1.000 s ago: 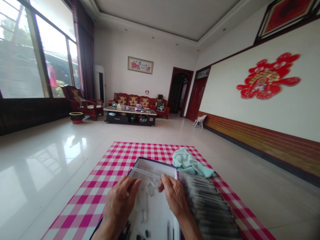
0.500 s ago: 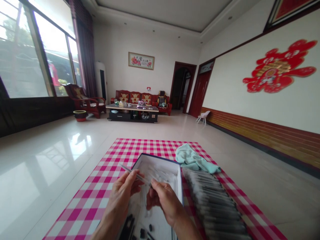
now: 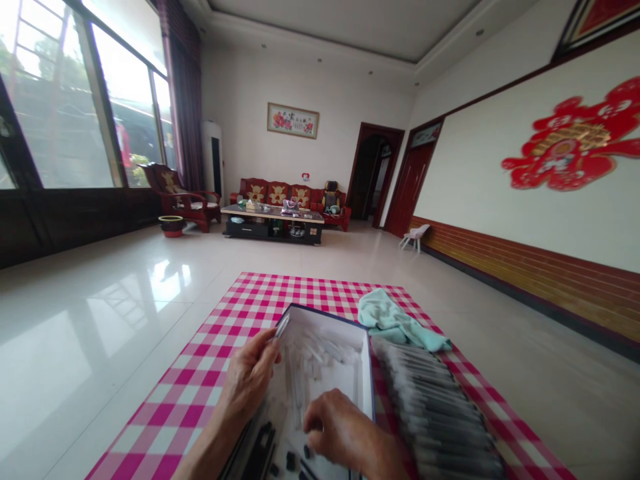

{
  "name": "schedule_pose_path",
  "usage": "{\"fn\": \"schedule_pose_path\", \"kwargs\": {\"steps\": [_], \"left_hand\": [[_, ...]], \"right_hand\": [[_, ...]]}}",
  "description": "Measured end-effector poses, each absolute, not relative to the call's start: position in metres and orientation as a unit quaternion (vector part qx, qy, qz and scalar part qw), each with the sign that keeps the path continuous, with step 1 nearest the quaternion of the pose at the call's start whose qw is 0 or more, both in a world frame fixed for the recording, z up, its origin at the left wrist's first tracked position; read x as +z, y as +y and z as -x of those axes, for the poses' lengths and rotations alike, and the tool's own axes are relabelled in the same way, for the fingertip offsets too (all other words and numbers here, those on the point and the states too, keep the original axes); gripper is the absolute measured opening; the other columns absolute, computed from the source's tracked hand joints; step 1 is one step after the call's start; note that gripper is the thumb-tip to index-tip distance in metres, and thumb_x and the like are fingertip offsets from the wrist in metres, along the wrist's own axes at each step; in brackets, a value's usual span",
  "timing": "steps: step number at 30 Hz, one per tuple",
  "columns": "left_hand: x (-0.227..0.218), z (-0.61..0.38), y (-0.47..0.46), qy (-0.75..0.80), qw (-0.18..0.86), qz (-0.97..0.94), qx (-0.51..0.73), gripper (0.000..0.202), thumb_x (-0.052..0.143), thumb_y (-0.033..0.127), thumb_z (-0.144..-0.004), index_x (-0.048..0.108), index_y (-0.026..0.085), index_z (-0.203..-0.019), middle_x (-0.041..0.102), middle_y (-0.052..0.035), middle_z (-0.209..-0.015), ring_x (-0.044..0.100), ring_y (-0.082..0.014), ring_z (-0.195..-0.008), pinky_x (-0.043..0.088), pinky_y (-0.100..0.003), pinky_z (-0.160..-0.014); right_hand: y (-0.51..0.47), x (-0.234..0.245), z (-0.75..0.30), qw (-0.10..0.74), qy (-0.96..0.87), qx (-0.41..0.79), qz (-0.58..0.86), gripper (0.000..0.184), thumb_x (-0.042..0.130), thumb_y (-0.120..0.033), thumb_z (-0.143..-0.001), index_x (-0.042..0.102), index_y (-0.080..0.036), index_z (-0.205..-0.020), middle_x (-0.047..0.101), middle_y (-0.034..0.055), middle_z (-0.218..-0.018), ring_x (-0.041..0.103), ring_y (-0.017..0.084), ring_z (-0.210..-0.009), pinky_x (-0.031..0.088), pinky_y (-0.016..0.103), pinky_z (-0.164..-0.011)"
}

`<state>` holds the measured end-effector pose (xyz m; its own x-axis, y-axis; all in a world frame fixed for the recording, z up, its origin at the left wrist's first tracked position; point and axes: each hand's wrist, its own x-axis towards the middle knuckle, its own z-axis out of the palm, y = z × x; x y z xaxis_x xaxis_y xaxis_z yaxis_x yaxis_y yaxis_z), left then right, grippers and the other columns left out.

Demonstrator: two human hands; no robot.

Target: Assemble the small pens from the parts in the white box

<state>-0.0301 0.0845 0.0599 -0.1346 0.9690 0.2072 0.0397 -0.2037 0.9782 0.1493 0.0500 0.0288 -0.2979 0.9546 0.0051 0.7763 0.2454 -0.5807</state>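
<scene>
My left hand (image 3: 253,373) is closed around a slim clear pen barrel (image 3: 283,327), which points up and away over the left rim of a shallow white box with a dark blue edge (image 3: 367,347). My right hand (image 3: 335,423) is low over the box, fingers curled down and slightly blurred; whatever they may hold is hidden. Close beside its fingertips lie small black caps (image 3: 291,460). Clear plastic tubes (image 3: 297,387) are spread in the box's middle and far part. Longer black pieces (image 3: 263,447) lie at the near left, partly behind my left forearm.
Right of the box, many pen-like sticks with clear and black parts (image 3: 440,413) lie in a row. A crumpled mint-green cloth (image 3: 395,320) rests behind them. A pink-and-white checked tablecloth (image 3: 190,380) covers the table. Beyond are a low table (image 3: 273,213) and a red wooden sofa (image 3: 260,190).
My hands have moved apart. The left one has turned the pen barrel to point up and away; the right one has let go of it and dropped toward the black caps. The view has shifted slightly left.
</scene>
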Motion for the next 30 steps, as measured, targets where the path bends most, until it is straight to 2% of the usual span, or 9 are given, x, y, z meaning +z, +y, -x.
{"fn": "schedule_pose_path", "kwargs": {"steps": [6,9,11,15,18,22,24,27,30], "left_hand": [[0.063,0.032,0.082,0.513,0.351,-0.543,0.565,0.036,0.059,0.050,-0.075,0.068,0.017,-0.088,0.049,0.0055,-0.053,0.044,-0.0104,-0.047,0.032,-0.019,-0.044],[0.069,0.034,0.081,0.514,0.334,-0.549,0.568,0.035,0.058,0.051,-0.075,0.067,0.017,-0.078,0.053,0.0034,-0.053,0.048,-0.0124,-0.049,0.036,-0.020,-0.046],[0.072,0.037,0.080,0.512,0.338,-0.532,0.584,0.036,0.060,0.051,-0.073,0.067,0.017,-0.082,0.057,0.0016,-0.056,0.051,-0.0137,-0.051,0.039,-0.021,-0.048],[0.076,0.041,0.080,0.521,0.345,-0.491,0.607,0.049,0.060,0.049,-0.071,0.064,0.014,-0.105,0.057,0.0022,-0.058,0.051,-0.0127,-0.051,0.040,-0.021,-0.047],[0.075,0.042,0.081,0.524,0.340,-0.497,0.603,0.051,0.060,0.048,-0.072,0.064,0.013,-0.109,0.056,0.0029,-0.057,0.051,-0.0129,-0.052,0.039,-0.021,-0.048],[0.071,0.040,0.083,0.507,0.346,-0.497,0.613,0.047,0.061,0.046,-0.072,0.065,0.013,-0.105,0.055,0.0039,-0.056,0.047,-0.0114,-0.049,0.037,-0.021,-0.046],[0.067,0.039,0.085,0.492,0.350,-0.502,0.619,0.045,0.060,0.044,-0.073,0.064,0.014,-0.106,0.054,0.0047,-0.055,0.046,-0.0107,-0.048,0.036,-0.020,-0.046],[0.060,0.038,0.088,0.489,0.345,-0.509,0.619,0.042,0.060,0.043,-0.074,0.064,0.016,-0.107,0.054,0.0049,-0.055,0.045,-0.0107,-0.048,0.036,-0.020,-0.046],[0.055,0.038,0.089,0.494,0.336,-0.519,0.612,0.041,0.059,0.042,-0.075,0.065,0.017,-0.106,0.055,0.0041,-0.056,0.045,-0.0106,-0.047,0.034,-0.020,-0.045]], "right_hand": [[0.057,0.033,-0.152,0.190,-0.793,0.225,0.532,0.030,0.049,-0.006,-0.062,0.073,-0.023,-0.068,0.073,0.0039,-0.071,0.066,0.018,-0.069,0.044,0.023,-0.063],[0.065,0.040,-0.164,0.211,-0.799,0.188,0.531,0.029,0.047,-0.008,-0.069,0.072,-0.021,-0.072,0.073,0.0054,-0.074,0.065,0.018,-0.074,0.044,0.025,-0.068],[0.071,0.043,-0.175,0.221,-0.792,0.173,0.542,0.028,0.045,-0.010,-0.073,0.071,-0.020,-0.078,0.072,0.0062,-0.079,0.065,0.019,-0.077,0.044,0.026,-0.071],[0.082,0.042,-0.187,0.230,-0.782,0.135,0.563,0.032,0.039,-0.009,-0.079,0.068,-0.017,-0.091,0.071,0.0084,-0.086,0.064,0.018,-0.082,0.045,0.027,-0.076],[0.095,0.035,-0.181,0.201,-0.801,0.103,0.555,0.039,0.036,-0.007,-0.080,0.061,-0.015,-0.109,0.067,0.0108,-0.104,0.060,0.018,-0.096,0.043,0.029,-0.085],[0.119,0.024,-0.160,0.125,-0.839,0.068,0.525,0.050,0.042,-0.008,-0.077,0.049,-0.016,-0.125,0.049,0.0124,-0.134,0.045,0.023,-0.121,0.036,0.036,-0.097],[0.129,0.023,-0.149,0.110,-0.846,0.058,0.518,0.045,0.044,-0.010,-0.078,0.053,-0.018,-0.121,0.052,0.0114,-0.130,0.046,0.025,-0.119,0.037,0.038,-0.095],[0.140,0.023,-0.137,0.100,-0.850,0.043,0.516,0.030,0.045,-0.013,-0.080,0.060,-0.019,-0.105,0.061,0.0102,-0.110,0.055,0.024,-0.104,0.040,0.036,-0.087],[0.144,0.023,-0.128,0.105,-0.841,0.028,0.530,0.023,0.045,-0.012,-0.080,0.063,-0.017,-0.092,0.062,0.0121,-0.100,0.055,0.026,-0.098,0.039,0.039,-0.087]]}}
